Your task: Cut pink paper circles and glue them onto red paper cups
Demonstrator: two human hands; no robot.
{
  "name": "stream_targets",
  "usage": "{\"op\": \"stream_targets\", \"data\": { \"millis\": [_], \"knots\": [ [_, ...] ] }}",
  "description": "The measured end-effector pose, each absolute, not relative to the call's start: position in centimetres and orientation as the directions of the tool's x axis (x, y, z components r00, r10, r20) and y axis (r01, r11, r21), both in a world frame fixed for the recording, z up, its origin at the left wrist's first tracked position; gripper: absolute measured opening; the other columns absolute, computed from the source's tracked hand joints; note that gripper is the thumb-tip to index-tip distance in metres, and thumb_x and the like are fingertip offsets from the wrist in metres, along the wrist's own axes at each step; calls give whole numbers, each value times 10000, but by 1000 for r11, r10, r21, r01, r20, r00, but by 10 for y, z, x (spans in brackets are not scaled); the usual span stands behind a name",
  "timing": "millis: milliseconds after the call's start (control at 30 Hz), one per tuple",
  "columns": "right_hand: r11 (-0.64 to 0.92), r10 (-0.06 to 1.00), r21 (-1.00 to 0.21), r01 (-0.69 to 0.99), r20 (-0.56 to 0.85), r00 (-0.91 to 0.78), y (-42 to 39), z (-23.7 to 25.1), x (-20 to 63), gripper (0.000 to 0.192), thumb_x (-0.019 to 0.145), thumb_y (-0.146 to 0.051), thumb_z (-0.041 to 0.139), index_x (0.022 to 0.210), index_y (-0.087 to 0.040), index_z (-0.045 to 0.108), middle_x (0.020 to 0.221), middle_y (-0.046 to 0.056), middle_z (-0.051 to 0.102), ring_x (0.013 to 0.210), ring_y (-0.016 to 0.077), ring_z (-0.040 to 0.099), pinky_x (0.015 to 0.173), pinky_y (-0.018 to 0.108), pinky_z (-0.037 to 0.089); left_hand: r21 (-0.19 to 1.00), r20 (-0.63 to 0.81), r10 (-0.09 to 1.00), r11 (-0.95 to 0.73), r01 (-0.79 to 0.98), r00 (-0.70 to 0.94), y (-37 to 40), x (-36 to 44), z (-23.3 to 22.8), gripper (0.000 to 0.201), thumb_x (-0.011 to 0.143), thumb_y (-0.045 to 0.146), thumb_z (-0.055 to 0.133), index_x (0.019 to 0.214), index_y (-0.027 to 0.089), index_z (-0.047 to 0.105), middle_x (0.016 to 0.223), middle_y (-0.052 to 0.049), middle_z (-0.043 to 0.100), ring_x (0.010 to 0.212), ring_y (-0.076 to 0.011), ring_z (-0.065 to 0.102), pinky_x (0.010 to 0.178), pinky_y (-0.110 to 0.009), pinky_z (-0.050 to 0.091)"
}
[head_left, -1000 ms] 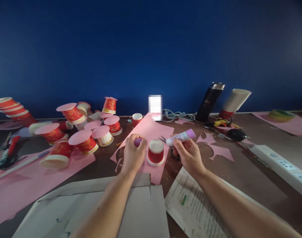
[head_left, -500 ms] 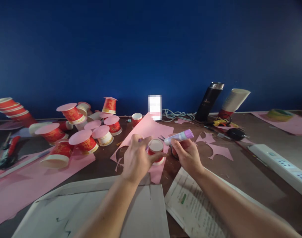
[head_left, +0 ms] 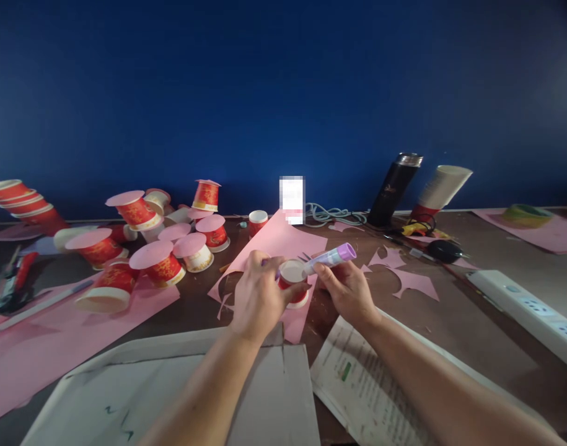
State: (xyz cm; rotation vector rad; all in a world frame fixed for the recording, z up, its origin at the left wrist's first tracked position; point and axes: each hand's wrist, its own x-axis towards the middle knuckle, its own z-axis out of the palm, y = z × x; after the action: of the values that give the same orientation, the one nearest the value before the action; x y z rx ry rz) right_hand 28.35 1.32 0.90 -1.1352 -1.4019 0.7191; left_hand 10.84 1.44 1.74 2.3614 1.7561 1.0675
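My left hand (head_left: 262,294) is closed around a red paper cup (head_left: 289,285) that stands upside down, its pale base facing up. Something purple, perhaps the glue cap, shows by the fingers of that hand. In my right hand (head_left: 351,291) is a glue stick (head_left: 332,257) with a purple end, held at a slant, its tip at the right rim of the cup's base. Under the cup lies a cut piece of pink paper (head_left: 297,325). Partly hidden behind the cup and glue stick is a dark pointed tool, maybe scissors.
To the left stand several red cups topped with pink discs (head_left: 153,254) and a leaning stack of cups (head_left: 25,201). At right are a black flask (head_left: 395,192), a power strip (head_left: 529,310) and pink scraps (head_left: 416,283). A white board (head_left: 194,390) and printed sheet (head_left: 357,378) lie in front.
My right hand has moved the glue stick left and slightly down, so its tip now meets the cup's base. My left hand stays on the cup.
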Motion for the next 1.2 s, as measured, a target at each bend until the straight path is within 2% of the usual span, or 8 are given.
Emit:
{"op": "stream_targets", "data": {
  "millis": [467, 1200],
  "knots": [
    [324, 924, -895, 307, 370, 102, 14, 11, 284, 311, 825, -481, 611, 855, -173, 636, 707, 31, 654, 638, 167, 594, 565, 270, 453, 388, 498, 855, -367, 846, 142, 13, 109, 19, 490, 757, 565, 656, 1122, 239, 636, 1054, -75, 530, 859, -202, 616, 698, -309, 503],
    [336, 926, -868, 366, 375, 39, 9, 11, 290, 310, 839, -480, 613, 851, -171, 630, 693, 24, 642, 582, 140, 560, 536, 245, 448, 429, 481, 869, -349, 833, 116, 14, 110, 20, 463, 726, 545, 697, 1090, 265, 644, 1034, -65, 531, 847, -191, 608, 682, -291, 498]
  ]
}}
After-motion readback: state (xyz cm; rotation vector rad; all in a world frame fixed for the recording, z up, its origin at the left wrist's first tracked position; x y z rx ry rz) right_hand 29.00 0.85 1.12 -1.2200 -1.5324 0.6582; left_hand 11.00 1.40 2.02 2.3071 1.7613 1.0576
